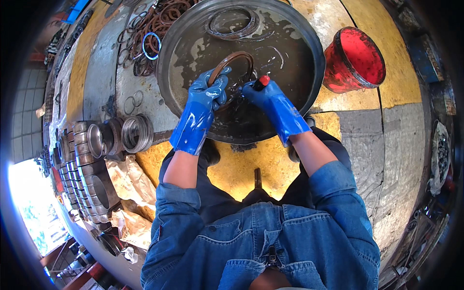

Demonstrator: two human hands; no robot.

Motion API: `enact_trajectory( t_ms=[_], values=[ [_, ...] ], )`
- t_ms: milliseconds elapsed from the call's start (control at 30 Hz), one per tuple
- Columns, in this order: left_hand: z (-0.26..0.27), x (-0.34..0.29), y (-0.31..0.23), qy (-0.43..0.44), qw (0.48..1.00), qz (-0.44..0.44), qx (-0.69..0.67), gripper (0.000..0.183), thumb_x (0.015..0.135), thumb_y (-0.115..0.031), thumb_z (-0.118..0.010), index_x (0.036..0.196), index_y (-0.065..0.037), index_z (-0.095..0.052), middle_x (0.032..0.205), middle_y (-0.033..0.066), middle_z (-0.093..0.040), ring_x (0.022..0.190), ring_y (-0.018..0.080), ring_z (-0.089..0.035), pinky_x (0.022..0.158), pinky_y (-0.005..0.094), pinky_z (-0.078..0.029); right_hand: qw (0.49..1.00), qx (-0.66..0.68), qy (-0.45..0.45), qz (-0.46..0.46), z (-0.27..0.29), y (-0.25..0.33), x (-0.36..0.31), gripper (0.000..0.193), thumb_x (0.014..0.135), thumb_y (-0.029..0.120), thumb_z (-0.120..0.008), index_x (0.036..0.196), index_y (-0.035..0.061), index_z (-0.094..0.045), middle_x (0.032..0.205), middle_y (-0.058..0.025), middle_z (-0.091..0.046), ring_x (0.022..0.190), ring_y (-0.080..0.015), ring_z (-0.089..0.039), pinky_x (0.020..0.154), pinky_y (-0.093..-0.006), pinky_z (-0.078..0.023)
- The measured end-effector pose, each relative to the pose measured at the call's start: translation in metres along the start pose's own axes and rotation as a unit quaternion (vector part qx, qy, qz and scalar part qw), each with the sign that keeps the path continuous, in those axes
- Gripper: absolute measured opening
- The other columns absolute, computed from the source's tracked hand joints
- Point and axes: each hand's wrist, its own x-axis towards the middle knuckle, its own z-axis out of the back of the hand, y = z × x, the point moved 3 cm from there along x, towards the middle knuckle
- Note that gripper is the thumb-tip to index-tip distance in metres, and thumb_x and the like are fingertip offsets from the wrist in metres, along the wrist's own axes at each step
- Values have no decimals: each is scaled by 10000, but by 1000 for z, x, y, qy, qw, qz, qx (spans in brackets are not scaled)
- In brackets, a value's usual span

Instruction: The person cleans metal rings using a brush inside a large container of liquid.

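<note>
Evidently, you are working over the wide metal basin [163,63], with your left hand [208,92] curling closed around the left side of a brown ring [233,57]. You are holding this ring tilted up above the basin's near half, its far arc rising beyond your knuckles, probably so that its band is lying open to your other hand. Your right hand [263,92] is closing firmly around a dark handle [259,86] with a red end pointing upward; its lower end is hiding behind the glove and ring, so you are leaving its kind untold. Blue gloves [191,128] are covering both hands, likely against the dark liquid [290,63] that is wetting the basin's floor. Several stacked rings [227,35] are lying inside the basin near its far wall, apart from your grip. Beyond the basin's far-left rim, a heap of loose rings [169,14] is crowding close, seemingly placed within reach; right of the basin, a red bucket [355,60] is leaning just beside the rim. Your forearms are crossing the basin's near edge, so that raised rim is limiting low sweeps, and your legs are bracketing the near side. The widest room for moving is opening inside the basin, between your right hand and its right wall.
</note>
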Motion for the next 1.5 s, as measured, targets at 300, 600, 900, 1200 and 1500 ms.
enact_trajectory(
  t_ms=[300,600,900,1200,1500],
  values=[
    [20,13,14,-21,999,-19,-22,336,987,-164,-685,1303,-49,-674,627,-26,-561,461,53,-440,426,216,-293,947,286,119,88,4,14,-29,230,918,186,-740,1096,40,-758,934,-81,-764,791,-130,-695,733,-282,-554],
    [35,17,17,48,978,47,-196,392,999,-176,-662,1372,-64,-623,579,-28,-496,427,68,-386,408,232,-288,954,129,-166,215,43,19,-4,277,920,227,-728,1131,49,-750,939,-116,-772,867,-161,-736,811,-290,-572],
    [34,14,13,67,973,11,-222,417,1005,-134,-647,1402,-22,-585,567,-36,-472,431,68,-377,427,246,-287,982,181,59,14,11,-14,-5,270,876,288,-718,937,31,-769,780,-75,-735,707,-141,-681,670,-293,-530],
    [55,25,15,-4,968,-60,-243,421,1045,-207,-593,1428,-40,-547,656,-15,-536,501,82,-426,475,253,-330,956,281,44,67,24,0,-22,249,858,239,-761,951,8,-758,824,-66,-728,747,-132,-662,696,-280,-517],
    [50,35,27,81,917,25,-390,336,1049,-257,-583,1371,-164,-609,721,-31,-558,562,80,-460,534,243,-377,940,311,98,97,27,9,-22,422,929,414,-750,1045,9,-764,865,-71,-745,742,-141,-656,712,-300,-535]
  ],
)
